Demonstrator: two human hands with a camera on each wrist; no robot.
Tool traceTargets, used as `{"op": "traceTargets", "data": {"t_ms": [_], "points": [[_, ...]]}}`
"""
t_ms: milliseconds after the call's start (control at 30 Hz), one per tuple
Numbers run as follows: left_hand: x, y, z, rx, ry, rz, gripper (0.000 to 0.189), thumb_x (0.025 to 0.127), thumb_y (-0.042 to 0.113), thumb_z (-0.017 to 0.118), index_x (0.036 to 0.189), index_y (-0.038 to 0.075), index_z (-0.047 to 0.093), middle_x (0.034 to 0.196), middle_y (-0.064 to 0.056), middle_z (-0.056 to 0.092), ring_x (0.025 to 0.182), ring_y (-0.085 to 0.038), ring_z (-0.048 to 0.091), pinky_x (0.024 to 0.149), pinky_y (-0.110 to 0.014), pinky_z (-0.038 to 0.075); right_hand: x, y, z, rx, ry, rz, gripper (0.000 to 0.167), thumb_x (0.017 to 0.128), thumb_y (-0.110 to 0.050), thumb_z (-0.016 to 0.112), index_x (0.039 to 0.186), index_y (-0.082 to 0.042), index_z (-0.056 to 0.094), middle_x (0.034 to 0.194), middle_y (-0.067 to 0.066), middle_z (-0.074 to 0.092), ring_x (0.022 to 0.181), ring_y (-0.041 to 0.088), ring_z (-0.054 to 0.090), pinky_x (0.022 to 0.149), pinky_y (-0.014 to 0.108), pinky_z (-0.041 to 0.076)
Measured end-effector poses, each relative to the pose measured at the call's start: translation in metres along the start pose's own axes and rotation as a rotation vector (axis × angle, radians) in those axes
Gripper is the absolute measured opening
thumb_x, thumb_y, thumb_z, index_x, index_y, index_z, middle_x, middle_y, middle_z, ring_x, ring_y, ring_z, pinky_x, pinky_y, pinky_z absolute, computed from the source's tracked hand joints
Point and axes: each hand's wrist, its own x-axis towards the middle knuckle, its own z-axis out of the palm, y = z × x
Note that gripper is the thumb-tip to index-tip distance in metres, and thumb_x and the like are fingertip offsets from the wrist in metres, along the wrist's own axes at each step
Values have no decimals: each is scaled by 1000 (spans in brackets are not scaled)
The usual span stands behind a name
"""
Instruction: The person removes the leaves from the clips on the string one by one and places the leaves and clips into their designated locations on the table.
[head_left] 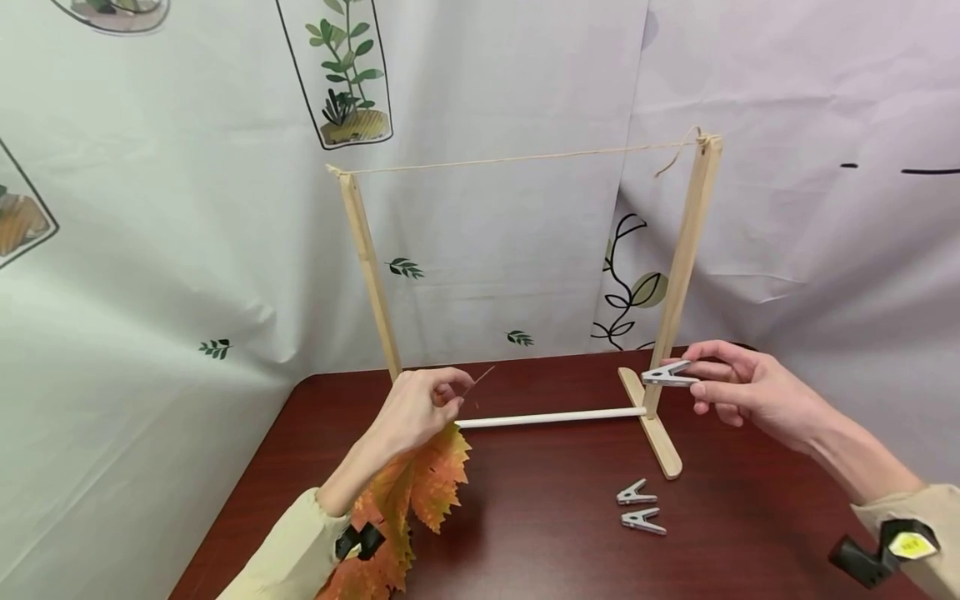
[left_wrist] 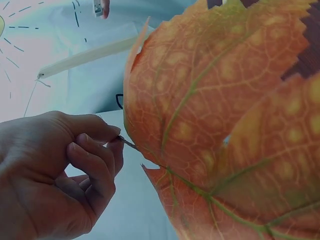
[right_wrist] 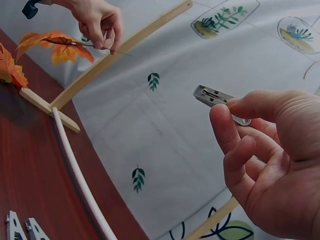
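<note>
Between thumb and fingers my left hand (head_left: 420, 408) pinches the thin stem of an orange-yellow artificial maple leaf (head_left: 435, 475). The leaf (left_wrist: 215, 100) hangs below that hand and fills much of the left wrist view. Over on the right, my right hand (head_left: 757, 392) holds a grey clothespin (head_left: 670, 375) by one end, its other end pointing left; the same clothespin (right_wrist: 215, 96) shows in the right wrist view. Above and behind both hands, a string (head_left: 525, 158) runs between two wooden posts. Neither hand touches it.
Two more grey clothespins (head_left: 641, 521) lie on the dark red table (head_left: 540, 533). A white rod (head_left: 551, 418) joins the posts low down, with the right post (head_left: 686, 258) standing on a wooden foot (head_left: 660, 437). More orange leaves (right_wrist: 7, 67) lie at the table's left. A printed cloth (head_left: 487, 250) hangs behind.
</note>
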Motion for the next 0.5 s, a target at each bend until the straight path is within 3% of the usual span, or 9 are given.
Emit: {"op": "traceTargets", "data": {"t_ms": [267,433,500], "points": [[-9,-8,-3,33,-13,-7,25,79,-2,74,98,13,74,67,10,62,56,-5,55,53,-25,44,-11,13,4,39,-4,34,36,96,14,51,121,-12,55,104,6,72,69,11,65,43,38,21],[-15,-14,-5,46,-15,-16,25,79,-3,74,98,14,74,67,10,62,55,-3,53,52,-25,43,-20,23,5,69,-4,34,39,96,15,48,122,-12,54,112,4,71,69,11,65,43,39,19],[-18,-16,-5,51,-19,-20,25,79,-3,74,98,14,74,67,10,62,55,-3,54,52,-25,43,-23,27,5,83,-11,30,39,96,16,47,123,-12,54,123,4,68,71,11,66,43,38,18]]}}
